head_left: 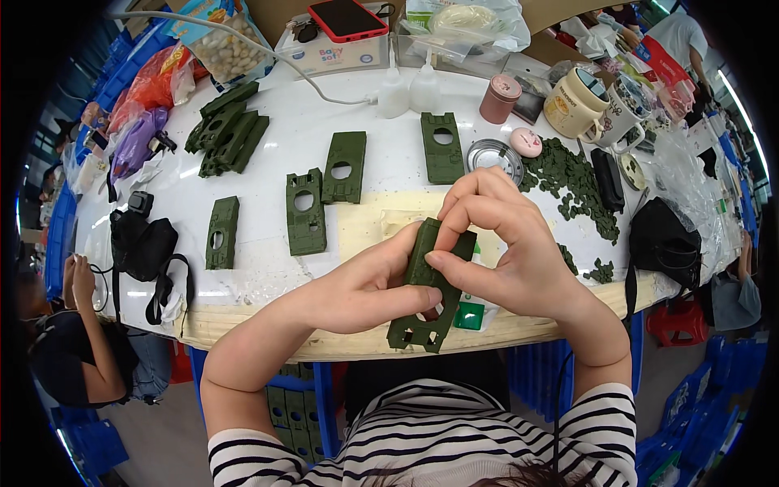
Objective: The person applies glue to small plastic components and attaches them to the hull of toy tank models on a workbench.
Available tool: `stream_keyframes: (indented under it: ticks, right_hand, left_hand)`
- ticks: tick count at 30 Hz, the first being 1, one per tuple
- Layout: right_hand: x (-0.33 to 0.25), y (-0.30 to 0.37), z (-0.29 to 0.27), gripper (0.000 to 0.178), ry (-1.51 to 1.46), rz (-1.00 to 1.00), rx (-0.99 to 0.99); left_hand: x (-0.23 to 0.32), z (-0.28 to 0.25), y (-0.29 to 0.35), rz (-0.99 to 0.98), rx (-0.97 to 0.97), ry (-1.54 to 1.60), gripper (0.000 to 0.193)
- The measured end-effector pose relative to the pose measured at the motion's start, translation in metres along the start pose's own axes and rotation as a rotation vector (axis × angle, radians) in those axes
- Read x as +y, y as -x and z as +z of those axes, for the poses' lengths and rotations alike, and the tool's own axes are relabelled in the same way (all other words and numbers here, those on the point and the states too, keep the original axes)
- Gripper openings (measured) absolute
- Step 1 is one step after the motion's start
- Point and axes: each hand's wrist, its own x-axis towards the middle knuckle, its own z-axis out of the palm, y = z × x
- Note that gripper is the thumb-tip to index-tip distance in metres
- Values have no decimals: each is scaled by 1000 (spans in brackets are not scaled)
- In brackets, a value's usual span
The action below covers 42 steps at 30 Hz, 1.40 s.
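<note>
My left hand (353,292) is closed around a dark green plastic model tank hull (416,331), held tilted above the near table edge. My right hand (523,243) pinches at the hull's upper end, thumb and fingertips pressed together there; anything small between them is hidden. Beneath the hands lie a cream-coloured sheet (357,223) and a green-and-white item (470,316), partly covered. Similar green hulls lie beyond: one (442,148) straight ahead, two touching (345,169) left of it, and another (221,234) farther left. Small green parts (572,183) are spread in a heap at right.
A stack of hulls (231,134) stands back left. Two white squeeze bottles (393,93), a pink canister (501,99), a round metal dish (487,154) and mugs (574,101) line the back. Black pouches (144,243) flank the work area. Another person (89,349) sits at left.
</note>
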Motion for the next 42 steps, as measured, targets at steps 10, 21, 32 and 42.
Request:
stream_keyframes:
  ticks: [10,21,32,42]
  right_hand:
    - [-1,-5,-31,12,-140,96,-19]
    - [43,4,-73,15,566,557,-664]
    - [54,4,-64,14,463,452,-737]
    - [24,-3,-72,7,34,251,-401]
  left_hand:
    - [1,-1,1,8,7,-16,61]
    - [-1,0,-2,62,85,-36,64]
    - [-2,1,-5,115,192,-13,56]
    - [-1,-8,-3,171,195,123,47]
